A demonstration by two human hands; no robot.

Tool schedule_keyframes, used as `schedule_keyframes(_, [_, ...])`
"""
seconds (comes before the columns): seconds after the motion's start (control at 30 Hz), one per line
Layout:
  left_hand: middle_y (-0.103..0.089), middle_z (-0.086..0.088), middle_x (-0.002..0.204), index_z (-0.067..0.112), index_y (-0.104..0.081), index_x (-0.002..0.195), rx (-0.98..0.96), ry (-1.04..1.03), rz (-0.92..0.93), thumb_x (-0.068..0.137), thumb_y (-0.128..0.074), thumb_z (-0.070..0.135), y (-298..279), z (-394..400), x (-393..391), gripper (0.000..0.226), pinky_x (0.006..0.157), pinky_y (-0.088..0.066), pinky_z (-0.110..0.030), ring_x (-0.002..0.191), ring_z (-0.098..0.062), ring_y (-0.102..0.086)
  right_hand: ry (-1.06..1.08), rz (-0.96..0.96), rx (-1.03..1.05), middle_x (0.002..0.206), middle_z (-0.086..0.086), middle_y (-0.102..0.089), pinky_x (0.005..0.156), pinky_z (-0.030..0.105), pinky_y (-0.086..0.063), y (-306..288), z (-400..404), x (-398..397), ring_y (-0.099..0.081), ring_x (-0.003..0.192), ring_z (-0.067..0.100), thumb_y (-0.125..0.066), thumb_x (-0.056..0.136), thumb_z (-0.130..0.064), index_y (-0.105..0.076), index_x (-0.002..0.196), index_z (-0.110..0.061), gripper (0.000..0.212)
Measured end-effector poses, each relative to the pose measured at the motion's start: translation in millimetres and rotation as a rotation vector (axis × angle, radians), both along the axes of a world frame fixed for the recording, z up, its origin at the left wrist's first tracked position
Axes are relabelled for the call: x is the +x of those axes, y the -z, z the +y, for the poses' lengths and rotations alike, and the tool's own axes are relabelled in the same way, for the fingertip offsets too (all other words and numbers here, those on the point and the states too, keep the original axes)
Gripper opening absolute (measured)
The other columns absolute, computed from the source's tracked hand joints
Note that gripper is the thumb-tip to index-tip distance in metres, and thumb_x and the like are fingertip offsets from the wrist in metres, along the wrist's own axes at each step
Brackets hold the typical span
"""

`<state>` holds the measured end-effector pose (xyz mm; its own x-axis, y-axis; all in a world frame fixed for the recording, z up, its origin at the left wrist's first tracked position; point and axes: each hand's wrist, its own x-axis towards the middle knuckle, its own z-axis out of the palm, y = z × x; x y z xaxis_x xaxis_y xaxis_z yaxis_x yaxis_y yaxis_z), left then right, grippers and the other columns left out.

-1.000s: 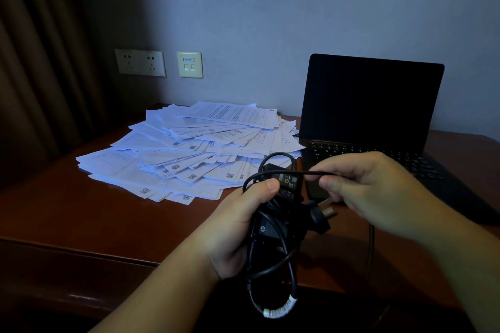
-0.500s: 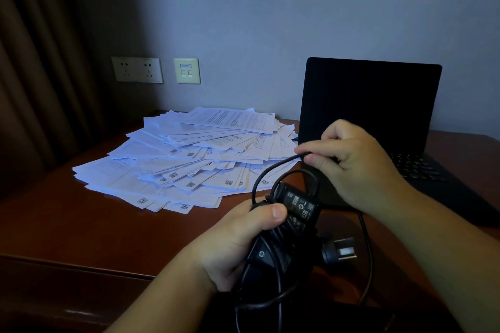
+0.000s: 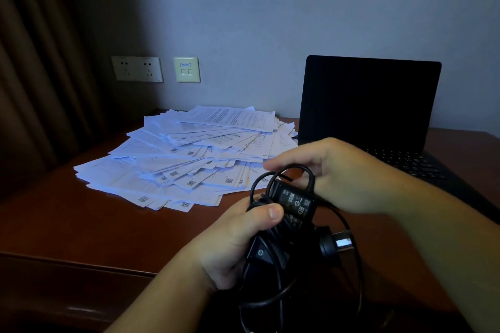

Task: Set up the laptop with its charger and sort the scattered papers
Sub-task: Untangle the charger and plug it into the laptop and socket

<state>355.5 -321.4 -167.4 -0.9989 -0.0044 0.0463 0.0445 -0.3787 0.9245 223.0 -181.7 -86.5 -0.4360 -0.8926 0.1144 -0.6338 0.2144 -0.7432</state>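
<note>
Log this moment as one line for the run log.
step: unwinding charger | left hand: grips charger | right hand: pulls cable | laptop: open, screen dark | papers: unsorted

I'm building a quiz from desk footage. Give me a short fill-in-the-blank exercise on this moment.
1. The left hand grips the black ____.
2. The laptop lid is ____.
3. The papers lie to the ____ of the laptop.
4. The wall sockets have ____ plugged in.

Missing words: charger; open; left; nothing
</note>
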Motion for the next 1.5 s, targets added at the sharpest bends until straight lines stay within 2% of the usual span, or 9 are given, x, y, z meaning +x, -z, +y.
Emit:
schedule_keyframes(0.33, [-0.070,-0.015,0.116,0.012,-0.067,0.129,-0.012,0.080,0.073,0.063,-0.095,0.044,-4.1,8.6,2.6,0.078,0.092,-0.055,-0.040,0.107,-0.030,-0.068,0.126,-0.231,-0.244,0.086,0.017,-0.076,0.069,0.022,-0.056,23.9,-1.5,0.8,-0.067,0.075,0.018,-0.073,0.088,0.000,-0.078,0.094,-0.009,0.012])
schedule_keyframes(0.57, [-0.070,-0.019,0.123,0.011,-0.034,0.158,0.042,-0.014,-0.003,0.048,-0.101,0.045,1.3,2.0,3.6,0.134,0.089,-0.056,-0.045,0.109,-0.035,-0.070,0.416,0.275,-0.089,0.089,-0.007,-0.069,0.078,0.030,-0.052,38.7,-1.6,-22.7,-0.064,0.085,0.010,-0.072,0.093,-0.018,-0.077,0.088,-0.026,0.011])
schedule_keyframes(0.7, [-0.074,-0.018,0.110,0.012,-0.068,0.129,0.048,-0.020,0.060,0.053,-0.099,0.044,-2.6,6.3,4.8,0.089,0.082,-0.059,-0.039,0.098,-0.030,-0.073,0.468,0.311,-0.030,0.096,-0.013,-0.065,0.072,0.015,-0.039,40.3,14.7,-24.5,-0.057,0.090,0.003,-0.067,0.095,-0.018,-0.069,0.086,-0.036,0.020])
schedule_keyframes(0.9, [-0.064,-0.034,0.126,-0.003,-0.068,0.124,0.096,-0.135,-0.025,0.046,-0.097,0.052,-1.7,7.4,3.7,0.100,0.078,-0.059,-0.042,0.101,-0.041,-0.067,0.603,0.329,-0.039,0.085,-0.009,-0.070,0.075,0.030,-0.051,44.6,30.1,-15.9,-0.064,0.083,0.009,-0.061,0.097,-0.014,-0.070,0.089,-0.029,0.019])
schedule_keyframes(1.03, [-0.075,-0.021,0.093,0.002,-0.073,0.102,0.206,-0.195,-0.041,0.067,-0.073,0.041,-1.8,7.5,2.0,0.052,0.056,-0.058,-0.032,0.071,-0.029,-0.073,0.566,0.352,0.149,0.081,-0.011,-0.072,0.058,0.010,-0.040,35.8,40.6,-14.2,-0.062,0.075,0.001,-0.062,0.095,-0.010,-0.070,0.084,-0.031,0.024])
schedule_keyframes(1.13, [-0.076,-0.017,0.086,0.005,-0.081,0.087,0.247,-0.190,-0.050,0.073,-0.057,0.039,-3.7,11.0,2.6,0.043,0.052,-0.057,-0.029,0.064,-0.024,-0.073,0.360,0.202,0.079,0.100,-0.019,-0.075,0.079,0.006,-0.047,28.9,37.6,-4.7,-0.066,0.085,-0.008,-0.063,0.094,0.000,-0.071,0.110,-0.035,0.040])
schedule_keyframes(1.2, [-0.077,-0.017,0.093,0.007,-0.083,0.088,0.235,-0.162,-0.034,0.069,-0.072,0.038,-5.0,11.2,3.6,0.038,0.054,-0.057,-0.028,0.070,-0.024,-0.074,0.275,0.042,-0.027,0.109,-0.021,-0.074,0.068,0.013,-0.052,24.9,34.5,3.0,-0.066,0.067,0.000,-0.058,0.098,0.001,-0.067,0.124,-0.039,0.049])
schedule_keyframes(1.33, [-0.077,-0.018,0.096,0.006,-0.083,0.091,0.269,-0.127,0.012,0.038,-0.100,0.047,-4.2,8.0,2.7,0.069,0.057,-0.058,-0.030,0.075,-0.027,-0.075,0.309,0.169,-0.081,0.078,-0.020,-0.074,0.061,0.010,-0.044,24.7,36.4,1.3,-0.065,0.063,0.002,-0.063,0.098,-0.013,-0.077,0.096,-0.039,0.029])
schedule_keyframes(1.5, [-0.078,-0.013,0.097,0.012,-0.084,0.081,0.254,-0.246,-0.037,0.077,-0.067,0.045,-6.8,8.0,2.1,0.038,0.059,-0.059,-0.030,0.069,-0.023,-0.072,0.460,0.293,0.109,0.079,-0.013,-0.072,0.066,0.020,-0.043,32.5,48.2,-4.4,-0.062,0.079,0.002,-0.071,0.092,-0.026,-0.079,0.083,-0.034,0.015])
